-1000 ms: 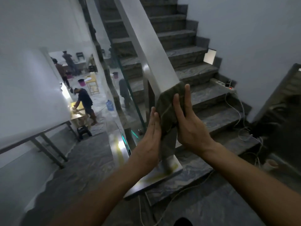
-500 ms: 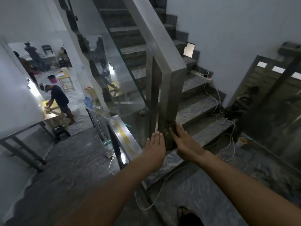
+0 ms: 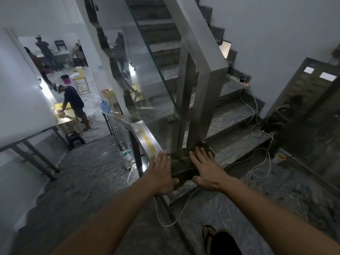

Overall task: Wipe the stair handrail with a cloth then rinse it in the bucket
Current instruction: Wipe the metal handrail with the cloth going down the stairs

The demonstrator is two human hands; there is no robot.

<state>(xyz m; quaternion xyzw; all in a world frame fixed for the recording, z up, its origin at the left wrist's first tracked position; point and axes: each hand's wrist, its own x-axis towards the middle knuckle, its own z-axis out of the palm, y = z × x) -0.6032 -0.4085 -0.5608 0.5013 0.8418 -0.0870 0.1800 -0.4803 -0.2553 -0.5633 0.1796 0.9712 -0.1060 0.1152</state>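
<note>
The stainless-steel handrail (image 3: pixel 193 30) slopes down from the top and turns into a square post (image 3: pixel 205 107) that meets the landing. A dark green cloth (image 3: pixel 181 163) is bunched around the foot of that post. My left hand (image 3: pixel 161 174) lies flat against the cloth's left side, thumb over its near edge. My right hand (image 3: pixel 206 169) presses down on the cloth's right side, fingers spread and reaching the post's base. Both hands hold the cloth between them. No bucket shows near me.
A glass panel (image 3: pixel 152 80) fills the railing left of the post. A lower steel rail (image 3: pixel 145 138) runs beside my left hand. White cables (image 3: pixel 257 129), a power strip (image 3: pixel 241 80) and a cup (image 3: pixel 279 157) lie on the steps. People and a pink bucket (image 3: pixel 65 79) are downstairs.
Both hands slid the cloth down the post, from just under the handrail's corner to the post's foot. My view dropped with them.
</note>
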